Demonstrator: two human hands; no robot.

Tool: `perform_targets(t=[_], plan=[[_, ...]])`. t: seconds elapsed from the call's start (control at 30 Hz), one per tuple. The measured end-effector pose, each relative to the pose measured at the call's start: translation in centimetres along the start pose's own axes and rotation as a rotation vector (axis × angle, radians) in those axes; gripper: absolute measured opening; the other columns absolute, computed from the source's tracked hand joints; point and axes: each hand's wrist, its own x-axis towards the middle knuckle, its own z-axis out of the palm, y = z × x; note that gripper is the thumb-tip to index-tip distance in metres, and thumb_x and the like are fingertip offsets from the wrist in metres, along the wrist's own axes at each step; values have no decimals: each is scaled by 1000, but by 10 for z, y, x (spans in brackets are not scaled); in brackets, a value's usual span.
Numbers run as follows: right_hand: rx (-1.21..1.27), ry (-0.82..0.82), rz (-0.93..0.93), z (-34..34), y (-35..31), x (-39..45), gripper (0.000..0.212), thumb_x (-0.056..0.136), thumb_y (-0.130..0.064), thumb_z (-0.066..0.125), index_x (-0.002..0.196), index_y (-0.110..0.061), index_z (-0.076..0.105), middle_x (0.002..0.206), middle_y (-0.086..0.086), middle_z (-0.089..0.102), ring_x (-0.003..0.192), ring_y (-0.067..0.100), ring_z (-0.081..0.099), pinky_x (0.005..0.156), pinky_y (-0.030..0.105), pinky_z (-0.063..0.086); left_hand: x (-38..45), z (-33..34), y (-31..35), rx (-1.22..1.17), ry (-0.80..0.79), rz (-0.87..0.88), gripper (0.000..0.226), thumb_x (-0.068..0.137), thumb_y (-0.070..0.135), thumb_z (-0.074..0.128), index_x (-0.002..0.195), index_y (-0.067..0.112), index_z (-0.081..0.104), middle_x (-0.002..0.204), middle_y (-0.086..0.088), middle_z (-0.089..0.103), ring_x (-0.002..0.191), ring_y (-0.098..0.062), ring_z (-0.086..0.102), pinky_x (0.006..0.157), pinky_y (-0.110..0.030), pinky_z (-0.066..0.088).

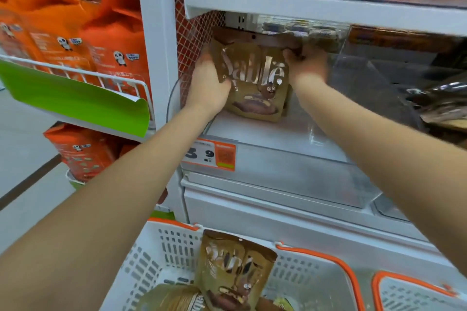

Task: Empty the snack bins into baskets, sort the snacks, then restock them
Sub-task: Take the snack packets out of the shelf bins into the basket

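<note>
Brown snack pouch [255, 83] upright in the bin, gripped by outstretched left hand [207, 83] and right hand [307, 64].

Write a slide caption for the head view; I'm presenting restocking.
Both hands hold a brown snack pouch in a clear bin above a white basket.

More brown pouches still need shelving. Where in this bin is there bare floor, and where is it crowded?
Bare floor lies in front of the held pouch, back from the price tag. Crowded: the left hand against the red mesh, and dark packets right.
</note>
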Motion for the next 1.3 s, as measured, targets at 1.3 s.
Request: perform_targets(t=[1.3], plan=[[-34,-533,49,-197,68,-297,23,88,-4,62,96,-26,60,85,-1,63,64,2,58,65,18,48,-307,-87,83,401,-571,-127,25,88,12,58,111,17,63,118,-3,60,106,-21,58,86,-30,45]])
